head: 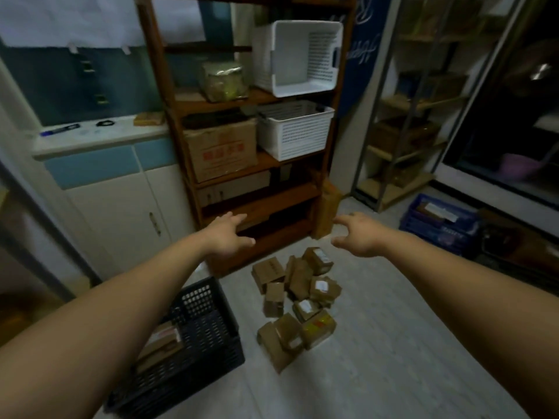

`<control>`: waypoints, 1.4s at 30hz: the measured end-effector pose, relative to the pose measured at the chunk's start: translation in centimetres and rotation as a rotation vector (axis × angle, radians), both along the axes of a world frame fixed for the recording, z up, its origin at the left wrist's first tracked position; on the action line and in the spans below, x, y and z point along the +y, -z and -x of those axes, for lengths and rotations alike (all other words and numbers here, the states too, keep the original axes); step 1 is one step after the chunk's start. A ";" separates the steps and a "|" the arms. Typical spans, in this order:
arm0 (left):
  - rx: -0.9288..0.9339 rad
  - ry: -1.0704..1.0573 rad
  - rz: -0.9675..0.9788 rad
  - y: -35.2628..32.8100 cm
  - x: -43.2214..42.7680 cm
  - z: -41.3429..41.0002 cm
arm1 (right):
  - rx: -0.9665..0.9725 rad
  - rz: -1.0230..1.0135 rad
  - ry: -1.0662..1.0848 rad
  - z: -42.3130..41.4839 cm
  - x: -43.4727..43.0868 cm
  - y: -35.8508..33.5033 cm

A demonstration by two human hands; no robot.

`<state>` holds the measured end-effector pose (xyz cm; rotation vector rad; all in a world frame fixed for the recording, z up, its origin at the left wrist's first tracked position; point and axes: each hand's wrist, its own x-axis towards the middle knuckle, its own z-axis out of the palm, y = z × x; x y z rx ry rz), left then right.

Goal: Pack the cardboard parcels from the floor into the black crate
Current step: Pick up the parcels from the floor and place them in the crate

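Note:
Several small cardboard parcels lie in a loose heap on the pale floor, some with white labels, one with a yellow and red sticker. The black perforated crate stands to their left, partly behind my left forearm, and holds a few parcels. My left hand is stretched forward with straight fingers, empty, above and left of the heap. My right hand reaches out with loosely spread fingers, also empty, above the heap's far right.
A wooden shelf unit with white baskets and a large carton stands just beyond the heap. A tall parcel leans against its right post. A blue crate sits on the floor at right.

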<state>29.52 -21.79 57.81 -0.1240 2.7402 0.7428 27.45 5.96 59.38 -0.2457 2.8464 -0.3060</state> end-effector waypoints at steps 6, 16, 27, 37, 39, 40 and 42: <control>-0.053 0.020 -0.056 1.6 10.9 3.2 | -0.052 -0.013 0.054 1.5 11.8 -0.1; -0.187 0.001 -0.022 8.6 13.8 8.8 | -0.193 0.048 0.079 10.6 16.0 6.9; -0.331 -0.087 -0.207 14.2 14.3 24.3 | -0.398 0.050 0.161 22.3 18.1 12.3; -0.391 -0.169 -0.244 20.7 16.8 31.3 | -0.560 0.058 0.008 34.4 18.6 21.2; -0.388 -0.230 -0.263 23.1 17.4 32.1 | -0.594 0.060 -0.056 37.2 18.7 24.3; -0.394 -0.281 -0.290 24.4 17.7 32.5 | -0.612 0.053 -0.090 38.6 18.9 26.0; -0.394 -0.376 -0.340 26.9 18.6 33.5 | -0.652 0.047 -0.141 41.2 19.4 29.6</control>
